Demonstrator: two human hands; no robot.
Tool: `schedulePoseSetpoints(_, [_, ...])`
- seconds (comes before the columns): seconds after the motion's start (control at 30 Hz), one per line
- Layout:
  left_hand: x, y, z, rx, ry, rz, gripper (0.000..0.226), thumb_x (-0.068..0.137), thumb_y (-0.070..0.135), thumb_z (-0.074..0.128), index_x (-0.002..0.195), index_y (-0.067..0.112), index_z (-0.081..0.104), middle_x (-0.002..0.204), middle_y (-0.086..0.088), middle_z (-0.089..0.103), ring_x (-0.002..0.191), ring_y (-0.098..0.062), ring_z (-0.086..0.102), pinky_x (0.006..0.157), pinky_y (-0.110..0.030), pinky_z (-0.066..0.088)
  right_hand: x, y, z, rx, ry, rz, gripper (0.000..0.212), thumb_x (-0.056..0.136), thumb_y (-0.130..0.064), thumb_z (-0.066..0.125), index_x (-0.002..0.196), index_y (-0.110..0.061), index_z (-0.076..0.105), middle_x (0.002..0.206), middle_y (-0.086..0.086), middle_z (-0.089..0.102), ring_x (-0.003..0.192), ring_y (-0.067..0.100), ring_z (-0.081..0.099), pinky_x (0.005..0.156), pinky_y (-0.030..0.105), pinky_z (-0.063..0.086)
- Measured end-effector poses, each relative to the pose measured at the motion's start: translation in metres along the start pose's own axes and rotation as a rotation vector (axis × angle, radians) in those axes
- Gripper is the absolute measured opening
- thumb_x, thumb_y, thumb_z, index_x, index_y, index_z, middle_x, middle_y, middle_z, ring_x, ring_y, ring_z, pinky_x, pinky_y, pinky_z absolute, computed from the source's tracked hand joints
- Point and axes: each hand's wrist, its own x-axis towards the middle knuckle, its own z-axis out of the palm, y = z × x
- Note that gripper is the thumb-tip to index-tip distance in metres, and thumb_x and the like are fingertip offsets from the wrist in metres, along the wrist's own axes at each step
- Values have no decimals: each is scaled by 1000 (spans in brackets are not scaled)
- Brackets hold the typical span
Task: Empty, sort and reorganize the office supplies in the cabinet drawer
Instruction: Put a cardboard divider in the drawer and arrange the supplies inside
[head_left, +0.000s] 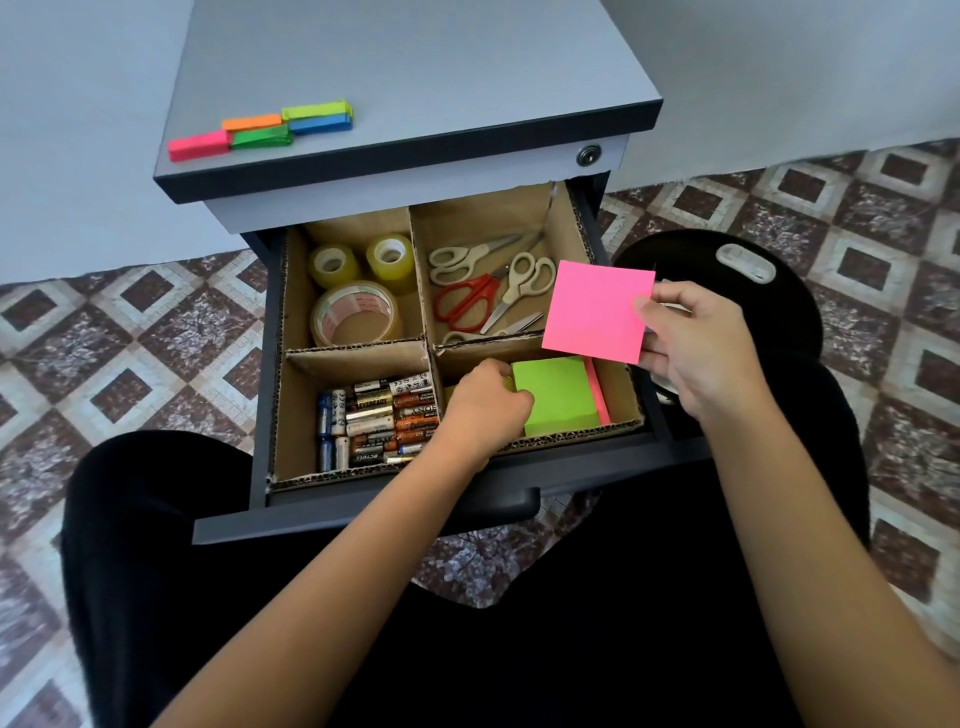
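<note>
- Inside the drawer (363, 512), a cardboard divider (358, 351) makes four compartments. I log three as sorted: tape rolls (358, 312) far left, scissors (467, 301) far right, batteries (379, 421) near left.
- Near-right compartment is in progress. The green note pad (558, 395) sits in it, with a thin pink pad (600, 397) standing on edge against its right side.
- Left grip (488, 400) is curled around the left edge of the green note pad, down in that compartment.
- Right grip (696, 348) pinches the pink note pad (597, 312) by its right edge. It holds the pad in the air over the wall between the scissors and the notes, not yet set down.
- On the cabinet surface (415, 52), coloured flag strips (260, 130) lie clustered, well apart from the drawer.
- Judgement: emptying and most sorting look done. Remaining: seat the pink note pad, then probably house the coloured flag strips.
</note>
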Motion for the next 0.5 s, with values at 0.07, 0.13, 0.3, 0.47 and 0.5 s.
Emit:
schedulePoseSetpoints(0.07, [-1, 1, 1, -17, -9, 4, 40, 87, 5, 50, 127, 4, 50, 92, -18, 63, 81, -28, 59, 88, -40, 53, 0, 1, 0, -1, 0, 1, 17, 95, -5, 51, 84, -15, 58, 105, 13, 65, 93, 25, 67, 56, 23, 57])
schedulePoseSetpoints(0.13, [-2, 2, 1, -46, -41, 6, 36, 84, 4, 48, 120, 7, 56, 73, -10, 61, 72, -27, 57, 85, -44, 54, 2, 2, 0, 7, -3, 2, 16, 95, -5, 52, 84, -15, 59, 103, 13, 65, 94, 25, 67, 57, 24, 57])
schedulePoseSetpoints(0.3, [-1, -1, 2, -45, -62, -11, 37, 87, 1, 47, 123, 5, 53, 78, -10, 64, 89, -31, 68, 88, -44, 54, 4, 6, 0, -1, -15, 2, 15, 95, -6, 53, 84, -15, 59, 99, 10, 66, 94, 26, 67, 57, 26, 57])
schedulePoseSetpoints(0.47, [-4, 0, -1, -89, -69, -28, 31, 89, -1, 45, 118, 2, 55, 80, -12, 63, 81, -25, 66, 87, -40, 55, 2, 7, 1, -3, -20, 15, 16, 94, -5, 53, 83, -15, 59, 98, 12, 66, 89, 25, 68, 56, 25, 56])
schedulePoseSetpoints(0.5, [-5, 2, -2, -104, -78, -36, 31, 90, -1, 44, 119, 2, 54, 82, -13, 62, 80, -25, 64, 86, -38, 53, 1, 7, 1, -6, -25, 18, 16, 94, -5, 53, 83, -15, 59, 98, 12, 66, 88, 24, 68, 56, 25, 56])
